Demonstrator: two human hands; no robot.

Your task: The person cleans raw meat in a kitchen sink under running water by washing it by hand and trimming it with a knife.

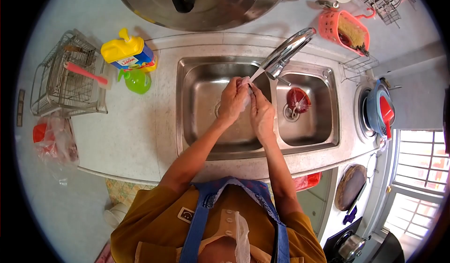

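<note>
Both hands are together over the large sink basin (197, 122), just below the tap (288, 52), with a pale stream of water coming down at them. In my left hand (230, 101) is a soft, whitish-pink translucent piece (245, 104), and its fingers are closed round it. Against its other side press the fingers of my right hand (261, 110), bent and pinching. Whether the piece is meat or plastic film I cannot tell. A dark red lump with a clear wrapping (298, 100) lies in the small basin (307, 134), beside the drain.
Left on the counter are a yellow jug (126, 54), a green pump bottle (137, 81), a wire rack (70, 75) and a plastic bag (55, 138). A big steel pot (206, 9) stands behind. At right are a pink basket (344, 30) and blue basin (375, 108).
</note>
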